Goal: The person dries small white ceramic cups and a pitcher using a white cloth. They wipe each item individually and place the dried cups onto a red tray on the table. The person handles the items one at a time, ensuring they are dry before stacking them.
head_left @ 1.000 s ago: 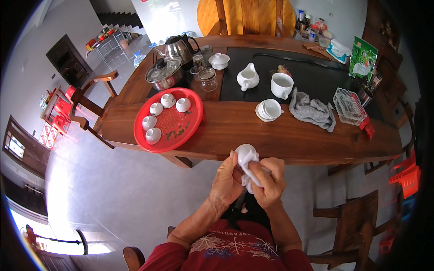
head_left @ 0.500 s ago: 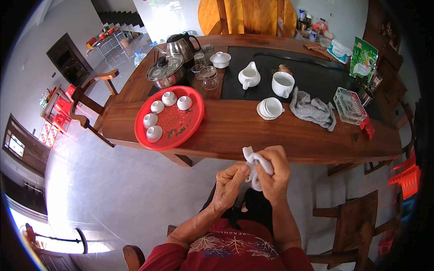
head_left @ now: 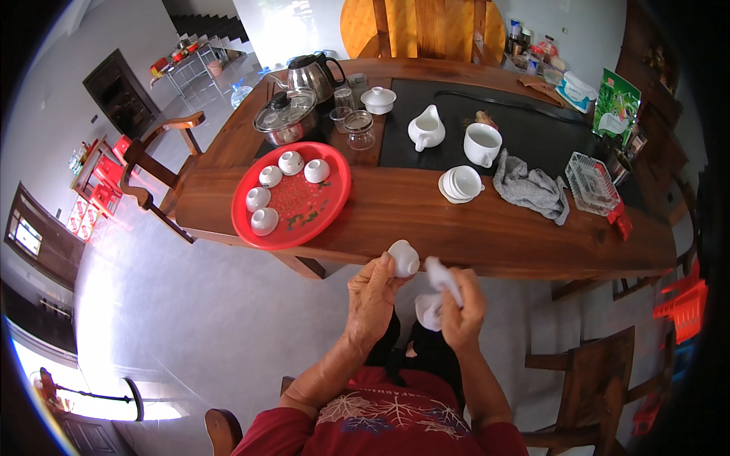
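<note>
Table stretched wide, open wood along its near edge right of the red tray. Right hand was closed on a white cloth, partly blurred; left hand, closed narrow, gripped the small white cup, tilted, just beside the cloth, overlapping that edge in view.

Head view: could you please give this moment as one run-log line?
left hand: holds white cup | right hand: holds white cloth | red tray: bears five other cups
</note>
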Action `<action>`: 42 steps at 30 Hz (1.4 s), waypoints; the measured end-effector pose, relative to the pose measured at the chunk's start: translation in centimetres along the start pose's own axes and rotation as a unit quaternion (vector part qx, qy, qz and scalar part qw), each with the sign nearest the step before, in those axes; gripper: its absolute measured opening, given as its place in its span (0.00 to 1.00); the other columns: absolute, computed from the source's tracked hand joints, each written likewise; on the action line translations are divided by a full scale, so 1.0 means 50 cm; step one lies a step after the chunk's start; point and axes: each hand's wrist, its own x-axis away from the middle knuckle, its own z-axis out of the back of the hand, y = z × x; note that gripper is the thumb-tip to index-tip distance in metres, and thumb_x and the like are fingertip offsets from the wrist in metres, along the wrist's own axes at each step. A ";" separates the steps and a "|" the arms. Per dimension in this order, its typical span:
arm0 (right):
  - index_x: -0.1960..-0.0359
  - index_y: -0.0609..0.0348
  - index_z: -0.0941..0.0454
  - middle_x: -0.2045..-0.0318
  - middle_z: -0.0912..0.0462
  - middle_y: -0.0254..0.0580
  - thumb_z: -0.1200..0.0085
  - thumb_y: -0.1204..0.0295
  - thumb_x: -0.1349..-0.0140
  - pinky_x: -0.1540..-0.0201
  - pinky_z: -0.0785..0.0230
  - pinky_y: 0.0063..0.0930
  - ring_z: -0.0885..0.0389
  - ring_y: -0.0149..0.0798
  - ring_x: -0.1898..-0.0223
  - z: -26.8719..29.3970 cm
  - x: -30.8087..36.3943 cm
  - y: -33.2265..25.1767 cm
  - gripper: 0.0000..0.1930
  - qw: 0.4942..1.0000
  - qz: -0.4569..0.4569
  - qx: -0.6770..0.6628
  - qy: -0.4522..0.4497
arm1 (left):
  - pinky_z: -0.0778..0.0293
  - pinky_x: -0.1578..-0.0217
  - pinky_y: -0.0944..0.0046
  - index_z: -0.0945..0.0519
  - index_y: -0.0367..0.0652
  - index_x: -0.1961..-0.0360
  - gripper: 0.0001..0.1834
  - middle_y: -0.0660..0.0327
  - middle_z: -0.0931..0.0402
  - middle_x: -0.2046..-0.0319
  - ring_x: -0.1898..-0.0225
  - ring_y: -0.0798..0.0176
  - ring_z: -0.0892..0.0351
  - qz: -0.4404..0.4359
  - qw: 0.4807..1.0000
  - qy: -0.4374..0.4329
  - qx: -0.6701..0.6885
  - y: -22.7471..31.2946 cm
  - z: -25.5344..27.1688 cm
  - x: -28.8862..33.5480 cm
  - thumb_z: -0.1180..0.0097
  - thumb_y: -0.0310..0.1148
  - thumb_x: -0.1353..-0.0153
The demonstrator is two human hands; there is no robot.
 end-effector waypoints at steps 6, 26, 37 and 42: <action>0.53 0.64 0.31 0.59 0.29 0.42 0.58 0.80 0.37 0.57 0.32 0.26 0.28 0.32 0.62 -0.029 -0.078 -0.013 0.11 0.977 0.002 -0.116 0.179 | 0.27 0.52 0.57 0.20 0.38 0.62 0.12 0.58 0.22 0.60 0.56 0.62 0.23 0.062 0.996 -0.038 -0.058 -0.034 0.003 0.030 0.54 0.33 0.34; 0.57 0.66 0.29 0.57 0.26 0.47 0.50 0.80 0.49 0.59 0.31 0.29 0.25 0.38 0.61 0.020 -0.058 -0.020 0.16 0.993 -0.044 -0.071 -0.082 | 0.31 0.54 0.69 0.24 0.32 0.55 0.13 0.61 0.23 0.61 0.59 0.70 0.28 -0.040 0.944 -0.133 -0.298 -0.014 -0.021 0.054 0.55 0.30 0.33; 0.58 0.63 0.29 0.59 0.25 0.45 0.49 0.80 0.48 0.58 0.32 0.28 0.24 0.39 0.60 0.016 -0.038 -0.037 0.14 0.992 0.021 -0.083 -0.094 | 0.33 0.56 0.68 0.25 0.34 0.55 0.11 0.57 0.25 0.61 0.59 0.65 0.28 -0.077 0.880 -0.218 -0.415 0.013 -0.007 0.045 0.54 0.27 0.35; 0.54 0.64 0.31 0.58 0.25 0.41 0.50 0.77 0.45 0.60 0.32 0.22 0.26 0.30 0.60 0.033 -0.045 0.005 0.16 0.936 -0.118 -0.323 -0.082 | 0.33 0.53 0.67 0.26 0.31 0.52 0.15 0.57 0.23 0.58 0.57 0.65 0.26 -0.062 0.919 -0.233 -0.312 0.017 -0.017 0.050 0.54 0.31 0.33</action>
